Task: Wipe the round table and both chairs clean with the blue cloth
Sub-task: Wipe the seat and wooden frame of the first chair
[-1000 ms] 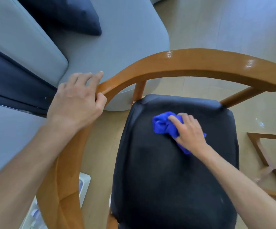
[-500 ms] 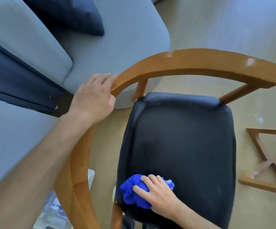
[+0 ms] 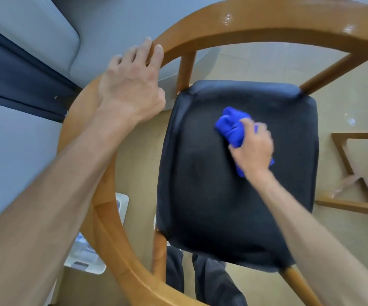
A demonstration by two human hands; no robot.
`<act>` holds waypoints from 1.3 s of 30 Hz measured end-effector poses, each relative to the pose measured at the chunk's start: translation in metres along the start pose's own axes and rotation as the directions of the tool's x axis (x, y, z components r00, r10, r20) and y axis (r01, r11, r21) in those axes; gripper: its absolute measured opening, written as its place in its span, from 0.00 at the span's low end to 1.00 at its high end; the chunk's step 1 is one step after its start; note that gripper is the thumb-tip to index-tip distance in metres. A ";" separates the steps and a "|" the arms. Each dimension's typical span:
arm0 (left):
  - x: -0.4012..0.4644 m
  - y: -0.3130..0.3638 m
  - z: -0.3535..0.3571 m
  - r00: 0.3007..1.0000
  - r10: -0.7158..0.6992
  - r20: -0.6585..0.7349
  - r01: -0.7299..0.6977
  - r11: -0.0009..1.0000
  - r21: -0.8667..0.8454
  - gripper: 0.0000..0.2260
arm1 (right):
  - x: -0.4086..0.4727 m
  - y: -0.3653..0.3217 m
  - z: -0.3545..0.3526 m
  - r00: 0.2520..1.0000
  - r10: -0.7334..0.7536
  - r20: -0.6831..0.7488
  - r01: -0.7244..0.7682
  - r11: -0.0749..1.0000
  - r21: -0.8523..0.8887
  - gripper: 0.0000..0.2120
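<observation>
Bracing the chair, the left hand (image 3: pixel 130 85) lies on the curved wooden backrest rail (image 3: pixel 267 23) of the chair, its fingers (image 3: pixel 150 49) draped over the top and outer face of the rail and the thumb set against the rail's inner edge; this is a loose wrap round the rail, not a tight clench. To the right of those fingers, and nearer the person, lies the black padded seat (image 3: pixel 211 195), which no part of this hand touches.

On the far half of the seat, the right hand (image 3: pixel 253 146) presses the blue cloth (image 3: pixel 231 127) down against the upholstery. The fingers (image 3: pixel 248 125) of this hand are curled over the bunched cloth and grip it; motion blur hides how each one sits. The cloth is a crumpled wad; its long axis runs from far-left to near-right under the palm. Most of it sticks out to the left of and beyond the fingers, and a small corner shows at the wrist side.

Judged from this layout, the unwiped run of seat lies on the near side of the fingers, toward the person, along the seat's front-to-back long axis. The right hand is the one placed to make that stroke; the left serves only to steady the chair. Neither the round table nor the second chair can be identified with certainty here; a wooden frame (image 3: pixel 355 173) stands on the floor well to the right of the right hand
</observation>
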State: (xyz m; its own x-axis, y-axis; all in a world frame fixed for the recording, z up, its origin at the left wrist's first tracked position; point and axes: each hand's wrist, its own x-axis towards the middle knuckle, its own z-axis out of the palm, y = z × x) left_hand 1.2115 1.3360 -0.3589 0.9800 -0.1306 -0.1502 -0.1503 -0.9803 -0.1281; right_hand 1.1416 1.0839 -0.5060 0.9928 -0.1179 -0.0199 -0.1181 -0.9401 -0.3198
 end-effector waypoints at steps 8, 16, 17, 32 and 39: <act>-0.001 0.001 -0.001 1.000 0.007 -0.016 -0.007 1.000 0.001 0.29 | -0.167 0.008 -0.001 0.532 -0.734 0.423 0.735 0.648 0.200 0.26; 0.004 -0.003 0.007 0.996 0.015 -0.088 -0.015 1.000 0.005 0.30 | -0.021 0.191 -0.079 0.981 0.148 0.125 -0.152 0.988 0.026 0.26; 0.005 -0.003 0.007 0.995 0.011 -0.095 -0.011 1.000 -0.002 0.30 | -0.019 0.196 -0.077 0.948 0.298 0.116 -0.308 0.947 0.089 0.25; 0.000 0.001 -0.008 0.999 -0.033 -0.023 0.031 0.998 -0.051 0.30 | -0.172 0.117 -0.077 0.245 -0.597 0.764 0.802 0.568 0.187 0.29; 0.002 0.001 0.000 0.998 -0.045 -0.034 0.043 0.999 -0.033 0.30 | 0.015 0.018 -0.022 0.799 -0.496 0.340 0.524 0.852 0.013 0.23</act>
State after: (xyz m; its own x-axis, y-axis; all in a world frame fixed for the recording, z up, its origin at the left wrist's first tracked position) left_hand 1.2131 1.3351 -0.3592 0.9896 -0.0919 -0.1106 -0.1033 -0.9893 -0.1026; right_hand 1.1542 1.0578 -0.4909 0.8582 0.4810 -0.1790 0.4195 -0.8584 -0.2954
